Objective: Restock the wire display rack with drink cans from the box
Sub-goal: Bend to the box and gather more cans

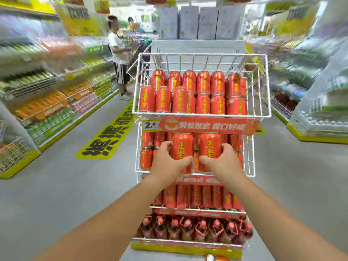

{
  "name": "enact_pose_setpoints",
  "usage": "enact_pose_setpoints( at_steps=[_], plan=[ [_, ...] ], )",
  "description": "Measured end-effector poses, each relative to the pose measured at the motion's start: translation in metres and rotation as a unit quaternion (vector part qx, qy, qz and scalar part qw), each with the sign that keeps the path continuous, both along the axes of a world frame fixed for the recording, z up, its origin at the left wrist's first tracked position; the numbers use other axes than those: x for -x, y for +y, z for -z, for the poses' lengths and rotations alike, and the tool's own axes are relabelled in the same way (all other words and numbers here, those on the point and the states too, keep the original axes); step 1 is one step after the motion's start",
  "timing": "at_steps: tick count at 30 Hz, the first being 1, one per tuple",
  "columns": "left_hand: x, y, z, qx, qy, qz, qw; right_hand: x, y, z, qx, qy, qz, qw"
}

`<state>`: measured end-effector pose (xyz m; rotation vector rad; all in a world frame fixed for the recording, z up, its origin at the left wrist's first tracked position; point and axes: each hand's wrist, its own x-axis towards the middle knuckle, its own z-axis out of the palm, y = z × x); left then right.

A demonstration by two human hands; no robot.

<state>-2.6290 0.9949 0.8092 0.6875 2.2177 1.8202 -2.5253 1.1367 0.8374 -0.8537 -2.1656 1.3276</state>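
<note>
Left hand (167, 162) and right hand (224, 161) each grip a red aluminium drink can (182, 147) at the nearly full white wire display rack (250, 147), middle tier

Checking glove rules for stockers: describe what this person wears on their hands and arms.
Nothing shows. The left hand and right hand are ungloved, without rings, watch or bands; both forearms are bare, no sleeve in view.

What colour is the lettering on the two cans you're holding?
Yellow lettering on red cans: left can, right can, clearest in the head view.
</note>
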Motion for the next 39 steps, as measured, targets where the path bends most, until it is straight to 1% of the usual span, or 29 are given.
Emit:
enact_pose_setpoints(
  at_steps=[4, 9, 12, 16, 22, 27, 32, 35, 39],
  plan=[
    [0.017, -0.005, -0.065, -0.006, 0.035, 0.003, 0.999, 0.011, -0.003, -0.056, -0.023, 0.029, 0.008, 0.999],
    [0.038, -0.004, -0.135, 0.006, 0.094, -0.004, 0.996, 0.024, 0.010, -0.114, -0.024, 0.056, 0.012, 0.998],
    [0.057, 0.006, -0.159, 0.017, 0.112, -0.024, 0.993, 0.038, 0.027, -0.141, -0.030, 0.064, 0.011, 0.997],
    [0.082, 0.036, -0.169, 0.045, 0.126, -0.062, 0.989, 0.058, 0.062, -0.159, -0.058, 0.054, -0.004, 0.997],
    [0.093, 0.092, -0.170, 0.076, 0.095, -0.083, 0.989, 0.096, 0.126, -0.159, -0.083, 0.009, -0.022, 0.996],
    [0.113, 0.135, -0.153, 0.114, 0.088, -0.077, 0.987, 0.129, 0.169, -0.133, -0.083, -0.034, -0.038, 0.995],
    [0.123, 0.163, -0.138, 0.186, 0.115, -0.092, 0.971, 0.154, 0.189, -0.103, -0.053, -0.053, -0.064, 0.995],
    [0.127, 0.178, -0.132, 0.264, 0.161, -0.120, 0.943, 0.163, 0.194, -0.092, -0.038, -0.038, -0.057, 0.997],
    [0.128, 0.189, -0.122, 0.308, 0.163, -0.126, 0.929, 0.173, 0.198, -0.080, -0.036, -0.044, -0.058, 0.997]
  ],
)
